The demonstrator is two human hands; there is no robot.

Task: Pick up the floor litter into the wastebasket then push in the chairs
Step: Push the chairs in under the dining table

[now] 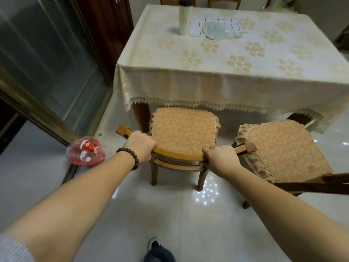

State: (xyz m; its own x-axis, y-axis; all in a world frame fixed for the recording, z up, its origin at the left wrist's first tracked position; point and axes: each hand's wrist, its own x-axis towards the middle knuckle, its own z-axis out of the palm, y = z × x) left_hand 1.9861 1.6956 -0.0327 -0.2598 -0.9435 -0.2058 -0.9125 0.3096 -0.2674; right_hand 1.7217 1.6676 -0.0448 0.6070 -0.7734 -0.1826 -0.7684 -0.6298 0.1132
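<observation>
A dark shoe stands on the pale glossy floor tiles at the near edge. Both bare forearms reach forward and slightly inward. The left hand, with a dark bead bracelet on its wrist, curls its fingers over the left part of the curved wooden top rail of the nearer chair. The right hand grips the right part of the same rail, knuckles up. This chair faces the table, its orange patterned seat cushion just short of the lace hem of the cream floral tablecloth. Just to its right a second chair with a like cushion stands turned at an angle, farther out from the table. Left of the hands, a red wastebasket lined with clear plastic holds a red can and other litter, beside the frame of a glass sliding door. Farther off on the table stand a tall white bottle, a striped cloth and a clear glass plate on it.
</observation>
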